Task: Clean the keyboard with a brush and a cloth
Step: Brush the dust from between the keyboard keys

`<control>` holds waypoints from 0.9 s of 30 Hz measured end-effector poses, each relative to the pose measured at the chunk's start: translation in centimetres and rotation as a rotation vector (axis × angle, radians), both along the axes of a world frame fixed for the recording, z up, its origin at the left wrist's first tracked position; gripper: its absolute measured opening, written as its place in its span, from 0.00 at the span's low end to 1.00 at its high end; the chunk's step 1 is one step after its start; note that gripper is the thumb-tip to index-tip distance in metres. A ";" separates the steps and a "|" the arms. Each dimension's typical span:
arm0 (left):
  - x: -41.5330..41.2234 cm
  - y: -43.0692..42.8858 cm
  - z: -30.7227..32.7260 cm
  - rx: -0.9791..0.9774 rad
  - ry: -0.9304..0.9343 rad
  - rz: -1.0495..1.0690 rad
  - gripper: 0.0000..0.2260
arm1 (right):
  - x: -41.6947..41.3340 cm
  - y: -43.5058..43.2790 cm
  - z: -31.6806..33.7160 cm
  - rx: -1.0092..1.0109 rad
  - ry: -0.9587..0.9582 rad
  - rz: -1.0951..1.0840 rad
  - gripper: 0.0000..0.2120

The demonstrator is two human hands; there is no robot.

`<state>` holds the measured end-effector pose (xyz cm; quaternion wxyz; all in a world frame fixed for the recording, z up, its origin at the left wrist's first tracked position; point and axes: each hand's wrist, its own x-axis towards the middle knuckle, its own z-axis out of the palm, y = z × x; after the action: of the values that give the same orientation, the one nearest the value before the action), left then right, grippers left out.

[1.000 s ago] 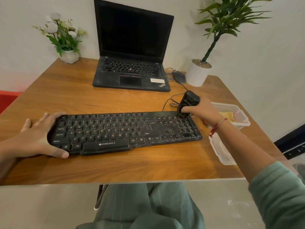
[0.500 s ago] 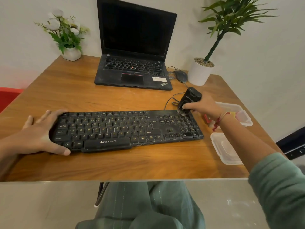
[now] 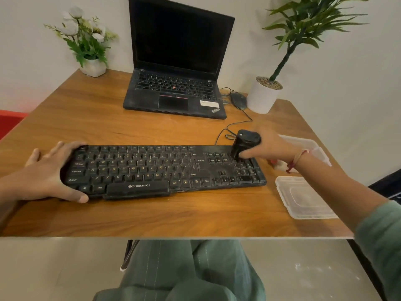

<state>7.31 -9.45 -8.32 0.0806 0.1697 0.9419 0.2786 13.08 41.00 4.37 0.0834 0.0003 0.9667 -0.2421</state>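
Note:
A dusty black keyboard (image 3: 165, 170) lies across the wooden table (image 3: 152, 213). My left hand (image 3: 46, 173) grips its left end, fingers over the top edge and thumb at the front edge. My right hand (image 3: 271, 147) holds a stubby black brush (image 3: 244, 144) upright, its lower end down on the number pad at the keyboard's right end. No cloth can be made out clearly.
An open black laptop (image 3: 175, 92) stands behind the keyboard, with a mouse (image 3: 238, 100) and its cable to its right. A white potted plant (image 3: 263, 96) is at back right, a flower pot (image 3: 93, 67) at back left. A clear plastic box (image 3: 314, 148) and its lid (image 3: 303, 196) lie at right.
My right hand has worked the brush back and forth over the top of the number pad. My left hand stays on the keyboard's left end.

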 end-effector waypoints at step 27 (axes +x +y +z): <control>-0.4 -0.6 -0.1 0.059 -0.029 -0.018 0.58 | 0.5 1.2 0.8 -0.053 0.111 -0.164 0.09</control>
<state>6.94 -10.01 -8.44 0.0917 0.1765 0.9303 0.3081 13.59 42.18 5.15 0.0097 0.0640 0.9597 -0.2734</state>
